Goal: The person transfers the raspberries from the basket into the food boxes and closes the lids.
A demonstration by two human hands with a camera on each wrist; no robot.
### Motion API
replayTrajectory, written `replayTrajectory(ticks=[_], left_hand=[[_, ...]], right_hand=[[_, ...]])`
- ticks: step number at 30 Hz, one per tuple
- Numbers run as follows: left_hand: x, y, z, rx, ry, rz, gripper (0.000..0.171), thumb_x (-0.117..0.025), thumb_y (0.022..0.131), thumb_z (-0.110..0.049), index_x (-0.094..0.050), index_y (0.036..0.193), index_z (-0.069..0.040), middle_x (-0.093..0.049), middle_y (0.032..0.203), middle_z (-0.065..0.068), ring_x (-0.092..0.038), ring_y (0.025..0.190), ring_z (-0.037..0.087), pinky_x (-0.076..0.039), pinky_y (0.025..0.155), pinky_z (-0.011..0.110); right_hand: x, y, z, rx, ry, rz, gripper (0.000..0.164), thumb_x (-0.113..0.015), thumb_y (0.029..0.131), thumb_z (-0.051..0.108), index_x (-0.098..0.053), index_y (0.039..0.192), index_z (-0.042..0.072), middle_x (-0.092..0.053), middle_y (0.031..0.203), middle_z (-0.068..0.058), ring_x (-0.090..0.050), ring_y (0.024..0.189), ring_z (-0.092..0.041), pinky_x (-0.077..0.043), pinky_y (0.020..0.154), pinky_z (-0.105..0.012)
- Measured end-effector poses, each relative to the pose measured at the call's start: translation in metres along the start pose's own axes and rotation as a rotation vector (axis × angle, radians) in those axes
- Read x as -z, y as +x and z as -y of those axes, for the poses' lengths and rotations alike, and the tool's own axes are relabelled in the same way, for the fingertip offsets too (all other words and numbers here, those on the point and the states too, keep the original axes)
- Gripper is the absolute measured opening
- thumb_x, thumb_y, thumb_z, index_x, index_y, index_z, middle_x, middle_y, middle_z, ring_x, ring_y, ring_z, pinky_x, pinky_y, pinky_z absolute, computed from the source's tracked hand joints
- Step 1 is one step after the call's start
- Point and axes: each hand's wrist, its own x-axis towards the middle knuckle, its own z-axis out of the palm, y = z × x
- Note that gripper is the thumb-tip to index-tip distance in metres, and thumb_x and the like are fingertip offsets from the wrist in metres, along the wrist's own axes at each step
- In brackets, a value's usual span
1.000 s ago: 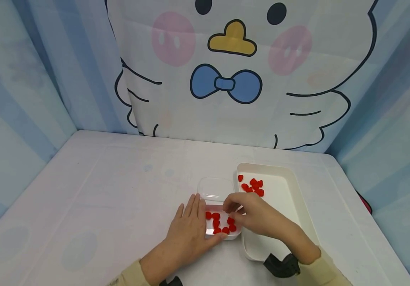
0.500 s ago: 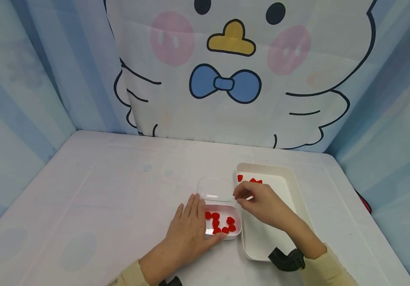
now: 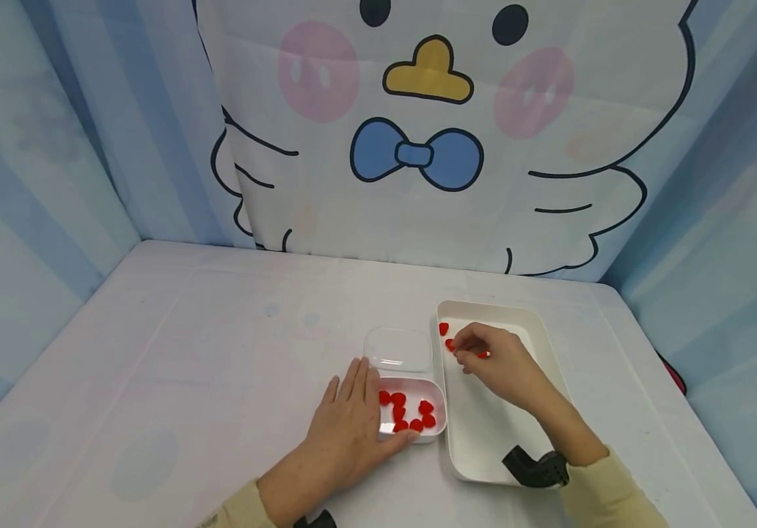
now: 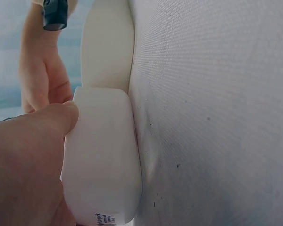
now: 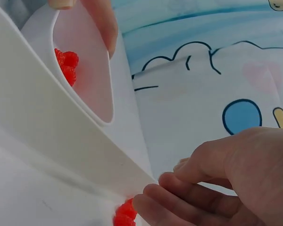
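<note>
My left hand (image 3: 345,425) lies with straight fingers along the left side of a small white box (image 3: 443,414); its thumb rests on the front rim. Several red raspberries (image 3: 416,424) are inside the box. To its right is a larger white tray (image 3: 484,440), over which my right hand (image 3: 500,365) reaches with bent fingers. In the right wrist view, raspberries (image 5: 125,215) touch or nearly touch those fingertips, and nothing shows between thumb and fingers. Part of the tray's raspberry group is hidden behind the right hand.
A clear plastic lid (image 3: 398,348) lies behind the box, beside the tray's left wall. One raspberry (image 3: 444,328) sits in the tray's far left corner. Printed cloth (image 3: 418,220) hangs behind the table (image 3: 220,352), with blue cloth at both sides.
My right hand has moved from over the box, back and right, to the raspberries in the tray. The left hand and the box stay where they were.
</note>
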Motion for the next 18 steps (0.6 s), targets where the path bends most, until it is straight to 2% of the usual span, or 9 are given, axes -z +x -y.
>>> replayTrajectory(ticks=[6,11,18], left_hand=[[0.0,0.0,0.0,0.001,0.0,0.007,0.106,-0.053,0.085,-0.075,-0.028,0.152,0.003,-0.033,0.159,0.02,-0.03,0.148,0.037,-0.032,0.117,0.056],[0.0,0.0,0.0,-0.001,0.004,0.004,0.106,-0.052,0.085,-0.076,-0.028,0.152,0.003,-0.033,0.159,0.02,-0.03,0.148,0.037,-0.032,0.117,0.056],[0.0,0.0,0.0,0.004,-0.005,0.01,0.106,-0.052,0.085,-0.075,-0.029,0.152,0.004,-0.033,0.159,0.021,-0.029,0.149,0.037,-0.031,0.117,0.056]], right_hand=[[0.002,0.004,-0.013,-0.033,0.014,-0.027,0.014,-0.061,0.093,0.005,-0.066,0.106,0.003,-0.071,0.099,-0.012,-0.066,0.081,-0.017,-0.057,0.069,-0.022],[0.004,0.007,-0.02,-0.082,-0.005,-0.054,0.015,-0.061,0.094,0.005,-0.066,0.107,0.003,-0.07,0.101,-0.011,-0.065,0.087,-0.019,-0.059,0.071,-0.027],[0.006,0.01,-0.029,-0.155,-0.027,-0.085,0.018,-0.061,0.094,0.006,-0.065,0.111,0.001,-0.068,0.107,-0.016,-0.066,0.093,-0.026,-0.061,0.075,-0.032]])
